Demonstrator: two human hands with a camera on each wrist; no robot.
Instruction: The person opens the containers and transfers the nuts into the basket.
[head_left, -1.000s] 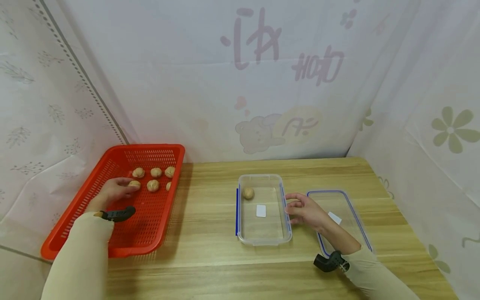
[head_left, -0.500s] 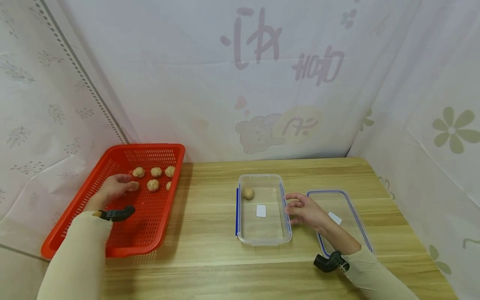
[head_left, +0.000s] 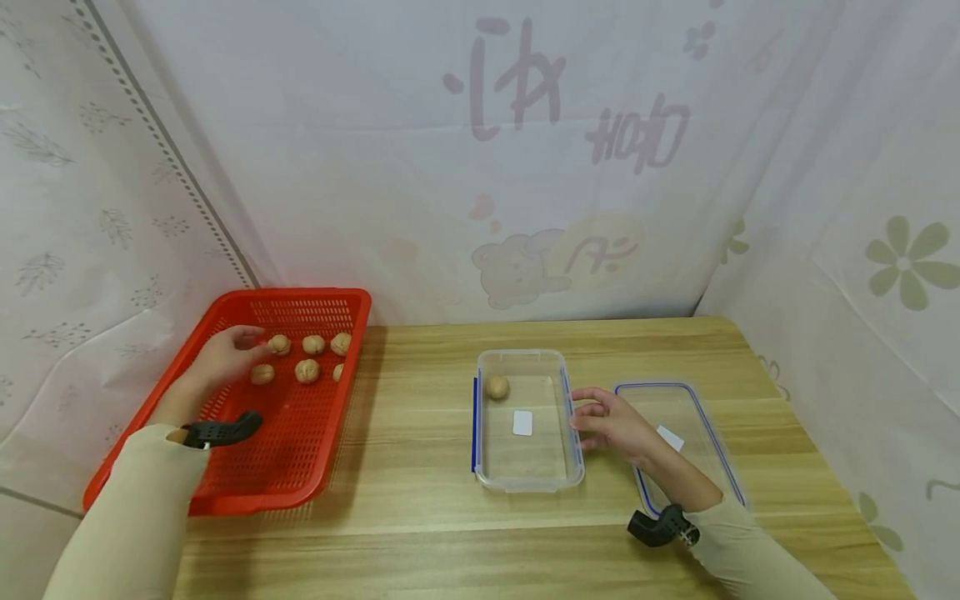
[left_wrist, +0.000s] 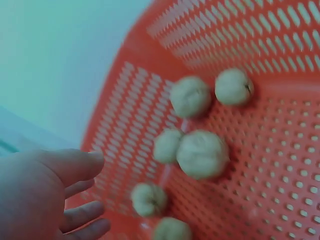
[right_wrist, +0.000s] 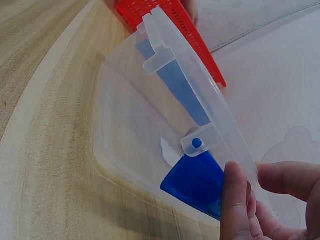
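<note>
In the head view, my left hand [head_left: 221,362] hovers inside the red basket [head_left: 322,467], with several walnuts [head_left: 307,372] to its right. The left wrist view shows its fingers [left_wrist: 82,215] apart with nothing between them; the nearest walnut [left_wrist: 149,199] lies clear of them. Another walnut [head_left: 262,374] rests on the basket floor just below that hand. My right hand [head_left: 611,423] grips the right rim of a clear plastic container [head_left: 528,483]. One walnut [head_left: 497,387] sits in its far left corner. A blue latch flap [right_wrist: 195,182] hangs beside the right fingers.
A clear lid with a blue seal [head_left: 693,400] lies on the wooden table [head_left: 420,433], partly under the right forearm. A white label [head_left: 522,422] shows at the container's bottom. Printed curtains [head_left: 360,167] stand behind the table and at both sides.
My left hand has let go of a walnut, which stays in the basket slightly nearer me. That hand has shifted up and left, its fingers spreading. The right hand keeps its place.
</note>
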